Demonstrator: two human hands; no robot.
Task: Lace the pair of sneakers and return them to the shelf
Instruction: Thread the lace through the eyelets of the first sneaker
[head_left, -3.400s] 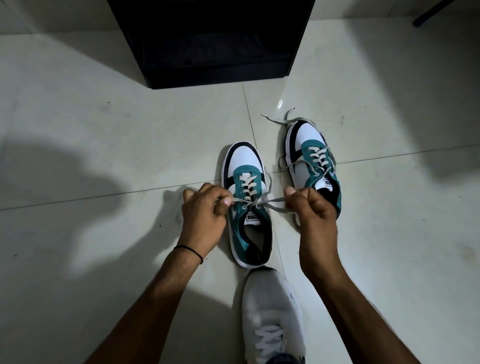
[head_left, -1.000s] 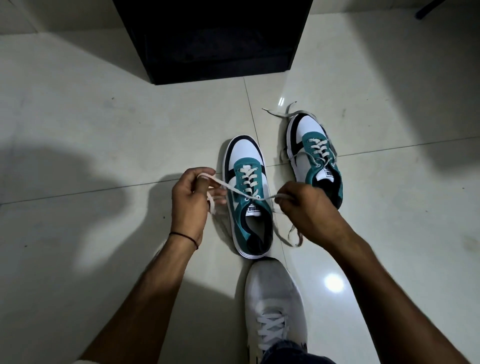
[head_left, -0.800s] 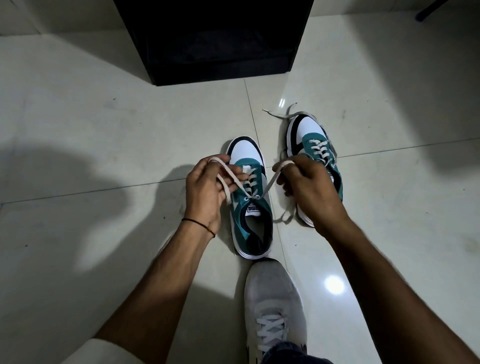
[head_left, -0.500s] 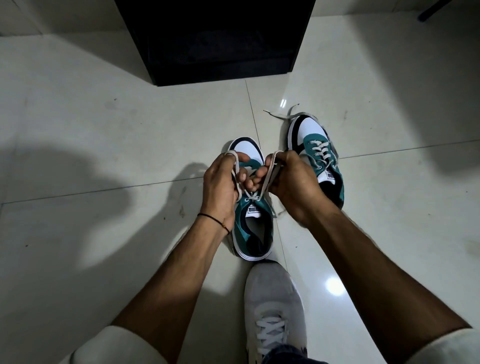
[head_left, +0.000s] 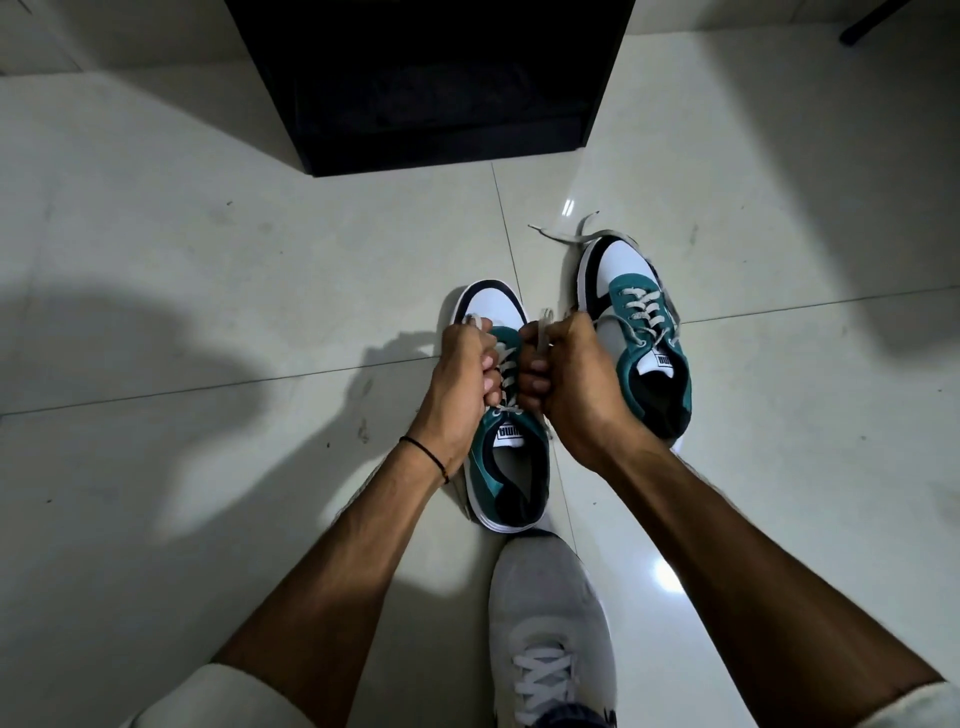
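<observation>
Two teal, white and black sneakers stand on the tiled floor, toes pointing away from me. The left sneaker (head_left: 506, 467) sits under my hands; the right sneaker (head_left: 641, 332) stands beside it, slightly farther away, its loose lace ends (head_left: 563, 236) trailing past the toe. My left hand (head_left: 460, 382) is closed around one loop of the left sneaker's white lace (head_left: 504, 364). My right hand (head_left: 569, 379) is closed around the other loop. Both fists meet over the tongue and hide most of the eyelets.
A black shelf unit (head_left: 431, 78) stands on the floor straight ahead, its lower opening dark. My own foot in a grey sneaker (head_left: 550, 618) rests just behind the left sneaker's heel. Pale glossy tiles (head_left: 208, 260) spread all around.
My hands came together from wide apart, each carrying a lace end of the left sneaker, and now hold loops side by side over its tongue.
</observation>
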